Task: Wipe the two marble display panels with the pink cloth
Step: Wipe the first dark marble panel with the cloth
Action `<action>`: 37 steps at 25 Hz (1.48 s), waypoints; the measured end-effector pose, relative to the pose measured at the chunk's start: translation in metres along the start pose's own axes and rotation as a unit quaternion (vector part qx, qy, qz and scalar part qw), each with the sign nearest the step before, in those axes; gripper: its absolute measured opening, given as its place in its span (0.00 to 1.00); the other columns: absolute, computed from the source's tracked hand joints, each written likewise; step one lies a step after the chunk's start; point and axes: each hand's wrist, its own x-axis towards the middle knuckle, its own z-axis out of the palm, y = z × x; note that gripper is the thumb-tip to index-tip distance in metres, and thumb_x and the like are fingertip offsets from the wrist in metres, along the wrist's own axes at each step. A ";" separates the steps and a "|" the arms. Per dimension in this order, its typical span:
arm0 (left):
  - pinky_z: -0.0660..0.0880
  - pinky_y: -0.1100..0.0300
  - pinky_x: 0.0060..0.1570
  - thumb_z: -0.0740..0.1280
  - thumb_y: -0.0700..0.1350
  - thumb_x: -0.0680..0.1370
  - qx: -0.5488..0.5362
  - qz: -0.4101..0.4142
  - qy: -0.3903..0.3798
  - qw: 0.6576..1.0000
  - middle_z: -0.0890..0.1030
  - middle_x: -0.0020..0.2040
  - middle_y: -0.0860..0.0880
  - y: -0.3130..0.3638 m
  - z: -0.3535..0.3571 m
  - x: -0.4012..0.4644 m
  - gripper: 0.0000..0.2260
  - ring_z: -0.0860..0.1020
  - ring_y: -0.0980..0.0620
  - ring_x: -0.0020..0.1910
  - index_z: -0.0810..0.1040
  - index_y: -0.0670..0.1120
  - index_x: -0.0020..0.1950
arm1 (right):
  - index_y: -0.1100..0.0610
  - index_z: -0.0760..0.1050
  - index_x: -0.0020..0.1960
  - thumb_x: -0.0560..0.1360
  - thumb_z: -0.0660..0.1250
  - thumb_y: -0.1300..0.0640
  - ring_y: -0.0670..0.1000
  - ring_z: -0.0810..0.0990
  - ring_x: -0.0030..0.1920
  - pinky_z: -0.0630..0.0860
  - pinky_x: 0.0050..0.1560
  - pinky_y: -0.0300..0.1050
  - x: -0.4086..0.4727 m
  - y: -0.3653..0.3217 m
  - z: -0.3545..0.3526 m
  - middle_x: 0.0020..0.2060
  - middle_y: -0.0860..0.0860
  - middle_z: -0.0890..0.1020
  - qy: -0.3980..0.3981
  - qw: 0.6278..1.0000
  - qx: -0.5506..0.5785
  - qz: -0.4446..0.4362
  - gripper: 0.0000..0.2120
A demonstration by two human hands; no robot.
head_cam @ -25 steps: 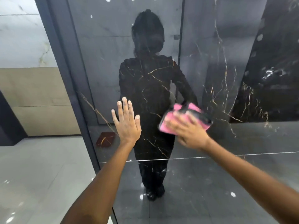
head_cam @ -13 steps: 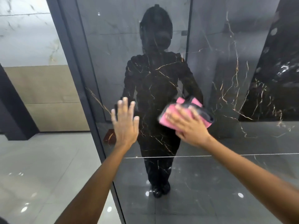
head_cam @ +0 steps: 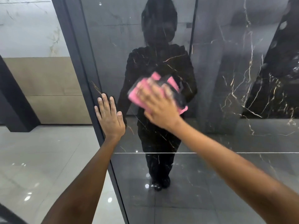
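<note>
My left hand, flat with fingers straight, is now lying nearer the dark frame than before. My right hand is pressing the soft pink cloth, blurred, higher on the glossy black marble panel with thin gold veins. I am seeing one cloth.

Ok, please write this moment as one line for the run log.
left hand: flat on black marble panel | right hand: presses pink cloth on panel | blurred
</note>
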 end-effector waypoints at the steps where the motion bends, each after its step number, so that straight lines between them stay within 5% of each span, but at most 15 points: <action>1: 0.42 0.49 0.76 0.50 0.45 0.81 -0.003 0.008 0.003 1.000 0.60 0.76 0.35 -0.001 0.000 0.000 0.25 0.53 0.37 0.76 0.57 0.39 0.78 | 0.52 0.59 0.77 0.68 0.65 0.54 0.55 0.59 0.75 0.44 0.74 0.59 -0.031 -0.027 0.011 0.75 0.52 0.65 -0.045 0.994 -0.020 -0.095 0.38; 4: 0.41 0.50 0.76 0.51 0.45 0.81 0.000 0.000 0.002 1.000 0.59 0.77 0.36 0.000 -0.001 0.002 0.25 0.53 0.38 0.77 0.57 0.39 0.78 | 0.50 0.59 0.77 0.65 0.72 0.57 0.49 0.57 0.76 0.35 0.76 0.56 -0.133 -0.041 0.014 0.76 0.46 0.61 -0.212 0.935 -0.031 -0.284 0.44; 6: 0.40 0.51 0.76 0.52 0.45 0.81 0.002 -0.009 -0.006 1.000 0.59 0.77 0.37 0.000 -0.002 -0.001 0.26 0.54 0.38 0.77 0.57 0.40 0.78 | 0.49 0.68 0.73 0.63 0.75 0.56 0.50 0.57 0.75 0.42 0.77 0.56 -0.161 0.001 0.006 0.75 0.45 0.62 -0.188 0.939 -0.006 -0.288 0.39; 8: 0.40 0.50 0.76 0.53 0.44 0.81 0.005 -0.004 -0.010 1.000 0.59 0.77 0.37 0.001 -0.003 -0.002 0.26 0.55 0.37 0.76 0.57 0.40 0.78 | 0.51 0.67 0.73 0.68 0.69 0.55 0.53 0.53 0.77 0.53 0.71 0.56 -0.139 0.052 -0.008 0.75 0.47 0.64 -0.129 0.982 0.014 -0.140 0.34; 11: 0.42 0.47 0.76 0.54 0.43 0.81 0.012 -0.020 -0.024 0.999 0.58 0.78 0.38 0.007 -0.007 0.001 0.25 0.55 0.38 0.77 0.56 0.41 0.79 | 0.54 0.58 0.76 0.72 0.63 0.52 0.56 0.49 0.78 0.49 0.71 0.58 -0.082 0.063 -0.014 0.75 0.52 0.62 -0.037 0.988 0.018 0.150 0.35; 15: 0.42 0.44 0.75 0.53 0.44 0.81 -0.065 -0.142 -0.015 0.988 0.57 0.79 0.40 0.057 -0.012 -0.019 0.25 0.52 0.42 0.78 0.57 0.41 0.79 | 0.51 0.49 0.79 0.62 0.64 0.55 0.53 0.40 0.78 0.43 0.74 0.59 -0.170 -0.022 0.016 0.78 0.46 0.54 -0.203 0.963 -0.012 -0.176 0.47; 18: 0.37 0.50 0.75 0.53 0.45 0.81 -0.121 -0.025 -0.052 0.991 0.57 0.78 0.40 0.104 -0.005 -0.041 0.25 0.49 0.47 0.79 0.57 0.41 0.78 | 0.51 0.46 0.79 0.63 0.74 0.57 0.50 0.52 0.77 0.35 0.76 0.57 -0.236 0.018 0.004 0.77 0.43 0.58 -0.279 0.923 -0.041 -0.263 0.53; 20: 0.37 0.51 0.76 0.52 0.45 0.81 -0.138 0.027 -0.060 0.988 0.57 0.78 0.41 0.131 0.006 -0.035 0.25 0.44 0.52 0.79 0.54 0.43 0.78 | 0.52 0.52 0.78 0.60 0.75 0.59 0.51 0.53 0.77 0.42 0.76 0.55 -0.216 0.079 -0.015 0.75 0.47 0.61 -0.207 0.962 -0.010 -0.179 0.52; 22: 0.37 0.50 0.76 0.52 0.46 0.82 -0.138 0.028 -0.062 0.988 0.55 0.79 0.43 0.153 0.018 -0.028 0.26 0.41 0.53 0.79 0.50 0.44 0.79 | 0.55 0.58 0.77 0.64 0.70 0.59 0.55 0.49 0.78 0.45 0.74 0.56 -0.162 0.141 -0.037 0.75 0.55 0.63 -0.111 0.991 0.046 0.060 0.43; 25: 0.41 0.44 0.75 0.49 0.49 0.84 -0.090 0.047 -0.029 0.994 0.54 0.78 0.44 0.165 0.039 -0.038 0.27 0.46 0.46 0.79 0.43 0.47 0.80 | 0.59 0.52 0.79 0.71 0.64 0.56 0.61 0.45 0.77 0.41 0.75 0.61 -0.114 0.150 -0.041 0.78 0.59 0.53 0.020 0.916 0.094 0.389 0.40; 27: 0.45 0.41 0.74 0.46 0.50 0.85 -0.067 0.065 -0.014 0.996 0.55 0.77 0.43 0.160 0.048 -0.042 0.25 0.52 0.41 0.76 0.43 0.45 0.80 | 0.56 0.40 0.80 0.69 0.62 0.52 0.60 0.37 0.77 0.36 0.74 0.61 -0.146 0.084 -0.020 0.79 0.54 0.43 -0.043 0.938 0.092 0.332 0.46; 30: 0.46 0.40 0.73 0.46 0.49 0.85 -0.085 0.057 -0.009 0.995 0.56 0.77 0.43 0.161 0.049 -0.039 0.25 0.54 0.39 0.75 0.49 0.41 0.79 | 0.57 0.41 0.79 0.68 0.58 0.52 0.60 0.36 0.77 0.43 0.73 0.63 -0.251 0.008 -0.001 0.78 0.56 0.49 -0.222 0.973 0.025 0.051 0.44; 33: 0.39 0.43 0.74 0.45 0.49 0.84 -0.074 0.062 -0.004 0.995 0.54 0.77 0.43 0.161 0.051 -0.044 0.25 0.53 0.39 0.75 0.43 0.44 0.80 | 0.58 0.39 0.79 0.75 0.56 0.54 0.56 0.37 0.78 0.47 0.73 0.59 -0.298 0.054 0.001 0.75 0.63 0.58 -0.172 0.964 0.060 0.192 0.39; 35: 0.37 0.44 0.74 0.46 0.49 0.84 -0.066 0.057 -0.004 0.996 0.55 0.77 0.43 0.160 0.052 -0.044 0.25 0.54 0.39 0.75 0.43 0.44 0.80 | 0.63 0.40 0.78 0.79 0.57 0.53 0.54 0.37 0.77 0.41 0.76 0.52 -0.292 0.106 -0.007 0.76 0.66 0.50 -0.078 0.848 0.147 0.503 0.36; 37: 0.36 0.45 0.74 0.47 0.49 0.85 -0.060 0.058 0.003 0.997 0.56 0.77 0.43 0.161 0.053 -0.044 0.25 0.54 0.39 0.75 0.44 0.43 0.79 | 0.67 0.40 0.77 0.79 0.57 0.52 0.57 0.37 0.78 0.37 0.77 0.49 -0.269 0.129 -0.010 0.77 0.63 0.42 0.009 0.618 0.206 0.759 0.38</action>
